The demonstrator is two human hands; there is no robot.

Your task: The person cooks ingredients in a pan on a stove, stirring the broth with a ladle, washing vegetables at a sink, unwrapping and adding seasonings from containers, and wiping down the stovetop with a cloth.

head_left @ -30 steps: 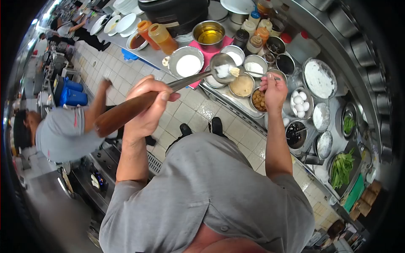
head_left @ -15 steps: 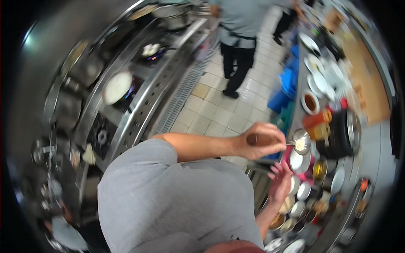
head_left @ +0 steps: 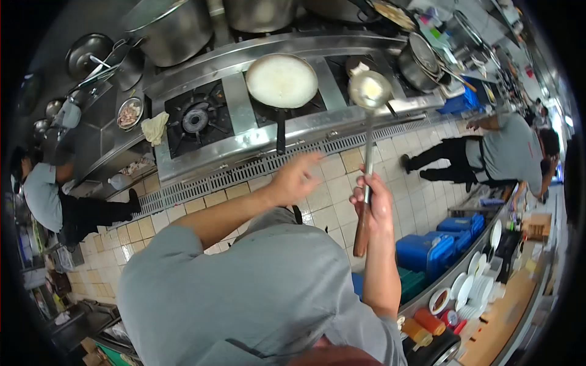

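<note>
My right hand (head_left: 373, 198) is wrapped around the handle of a long metal ladle (head_left: 368, 152), gripping it above its brown wooden end. The ladle's bowl points away from me over the stove front and has a small pale lump in it. My left hand (head_left: 296, 180), holding nothing, hovers over the floor with its fingers apart, short of the pan handle. A round frying pan (head_left: 281, 81) filled with something white sits on the middle burner, its black handle toward me. Partly behind the ladle bowl is another pan with whitish pieces (head_left: 360, 68).
A burner (head_left: 195, 118), a cloth (head_left: 155, 128) and a bowl of chopped food (head_left: 130, 114) are at the left. Large pots (head_left: 171, 36) stand behind. Co-workers are at the left (head_left: 43, 192) and right (head_left: 510, 149). Blue bins (head_left: 424, 253) and stacked plates (head_left: 479, 293) lie right.
I have turned from the counter toward the stove. The ladle has passed from my left hand to my right, and my left hand is now free.
</note>
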